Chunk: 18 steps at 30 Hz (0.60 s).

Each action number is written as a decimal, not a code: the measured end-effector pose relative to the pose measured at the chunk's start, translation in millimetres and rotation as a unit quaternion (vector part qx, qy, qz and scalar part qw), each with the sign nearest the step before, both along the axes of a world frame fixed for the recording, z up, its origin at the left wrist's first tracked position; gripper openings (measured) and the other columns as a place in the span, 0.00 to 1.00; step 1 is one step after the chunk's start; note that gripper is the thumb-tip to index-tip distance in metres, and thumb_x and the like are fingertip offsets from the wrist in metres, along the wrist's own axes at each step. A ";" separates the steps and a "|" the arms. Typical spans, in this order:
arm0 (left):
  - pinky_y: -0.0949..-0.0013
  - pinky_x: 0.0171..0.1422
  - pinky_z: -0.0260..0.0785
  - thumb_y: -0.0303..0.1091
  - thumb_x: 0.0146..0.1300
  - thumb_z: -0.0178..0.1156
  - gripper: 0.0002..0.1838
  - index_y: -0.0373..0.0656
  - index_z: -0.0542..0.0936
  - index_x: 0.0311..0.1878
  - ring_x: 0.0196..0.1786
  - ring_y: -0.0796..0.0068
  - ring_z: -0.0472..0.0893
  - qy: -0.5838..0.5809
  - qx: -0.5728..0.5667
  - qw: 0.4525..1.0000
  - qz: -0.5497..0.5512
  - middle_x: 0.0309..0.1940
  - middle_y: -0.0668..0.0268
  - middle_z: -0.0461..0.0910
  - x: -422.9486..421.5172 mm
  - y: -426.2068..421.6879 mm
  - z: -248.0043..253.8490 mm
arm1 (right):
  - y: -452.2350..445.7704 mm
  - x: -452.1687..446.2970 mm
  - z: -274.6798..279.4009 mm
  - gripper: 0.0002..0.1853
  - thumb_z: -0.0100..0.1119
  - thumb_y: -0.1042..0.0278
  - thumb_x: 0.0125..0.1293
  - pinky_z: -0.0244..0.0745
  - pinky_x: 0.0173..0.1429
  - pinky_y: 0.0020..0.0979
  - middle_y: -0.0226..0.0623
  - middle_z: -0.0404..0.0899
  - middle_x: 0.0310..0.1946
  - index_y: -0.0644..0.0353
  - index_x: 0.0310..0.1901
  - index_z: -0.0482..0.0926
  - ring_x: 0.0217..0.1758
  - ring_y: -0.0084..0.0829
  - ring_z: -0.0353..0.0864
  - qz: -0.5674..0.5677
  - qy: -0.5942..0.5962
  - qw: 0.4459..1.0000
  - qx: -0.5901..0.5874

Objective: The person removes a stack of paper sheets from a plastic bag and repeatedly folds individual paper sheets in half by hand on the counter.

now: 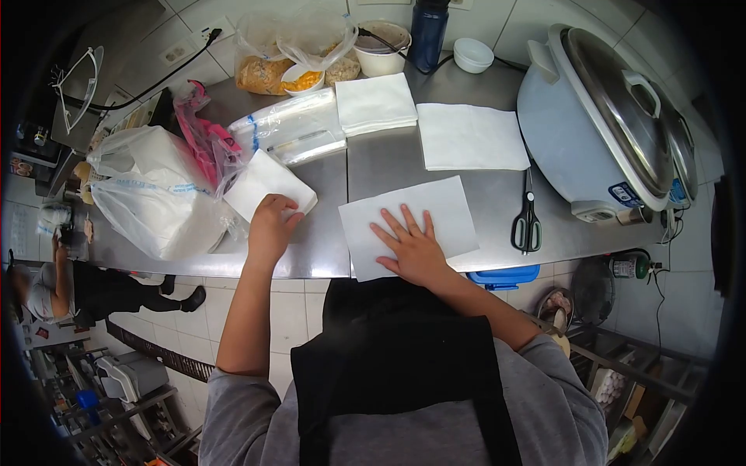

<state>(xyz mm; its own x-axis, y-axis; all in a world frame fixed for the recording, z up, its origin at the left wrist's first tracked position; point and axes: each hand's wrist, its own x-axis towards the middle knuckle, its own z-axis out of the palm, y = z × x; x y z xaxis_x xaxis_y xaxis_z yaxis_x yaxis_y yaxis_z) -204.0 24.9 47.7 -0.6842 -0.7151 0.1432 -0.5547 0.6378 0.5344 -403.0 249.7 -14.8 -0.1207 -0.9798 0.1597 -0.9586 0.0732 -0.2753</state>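
Note:
My right hand (409, 242) lies flat with fingers spread on a white paper sheet (458, 206) near the counter's front edge. My left hand (273, 225) has curled fingers at the lower right part of a stack of white sheets (260, 182); its fingertips are partly hidden, so whether it grips a sheet is unclear. Left of that stack is a plastic bag (151, 206) holding white material. Two more white stacks, one at the back middle (376, 103) and one to its right (472, 137), lie behind my hands. Scissors (528, 225) rest to the right.
A large rice cooker (598, 116) stands at the right. Clear plastic bags (311, 136) with a pen lie behind the left stack. Food bags (264, 74), a white tub (382, 58), a blue bottle (428, 35) and small bowls (473, 56) line the back. Another person (66, 287) stands far left.

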 end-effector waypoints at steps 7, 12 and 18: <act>0.69 0.50 0.79 0.24 0.57 0.68 0.07 0.36 0.85 0.40 0.43 0.65 0.84 0.052 0.163 0.984 0.060 0.43 0.57 0.83 3.3 -11.5 -1.2 | -5.4 1.8 -8.2 0.35 0.58 0.42 0.65 0.39 0.75 0.66 0.32 0.54 0.77 0.38 0.73 0.64 0.80 0.48 0.48 -0.041 0.011 0.999 -0.005; 0.69 0.48 0.79 0.24 0.57 0.67 0.06 0.35 0.84 0.37 0.39 0.63 0.85 0.012 0.075 0.996 0.044 0.41 0.56 0.83 -4.2 -1.2 8.4 | -4.8 1.8 -6.1 0.33 0.58 0.41 0.65 0.43 0.74 0.66 0.33 0.60 0.75 0.40 0.70 0.69 0.79 0.47 0.53 -0.045 0.011 0.998 -0.039; 0.68 0.46 0.80 0.24 0.57 0.67 0.05 0.33 0.83 0.35 0.37 0.62 0.85 0.016 0.024 0.999 0.027 0.41 0.55 0.84 -5.0 -1.3 0.2 | -1.8 1.8 -4.8 0.30 0.58 0.43 0.65 0.48 0.73 0.64 0.36 0.64 0.72 0.43 0.67 0.72 0.77 0.45 0.57 -0.048 0.010 0.998 -0.050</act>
<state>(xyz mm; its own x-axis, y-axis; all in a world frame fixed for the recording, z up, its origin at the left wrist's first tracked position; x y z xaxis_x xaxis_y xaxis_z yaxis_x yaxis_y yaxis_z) -209.0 23.6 47.8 -0.6402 -0.7574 0.1283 -0.5700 0.5804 0.5816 -401.3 247.8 -19.5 -0.2090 -0.9429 0.2593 -0.9537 0.1380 -0.2672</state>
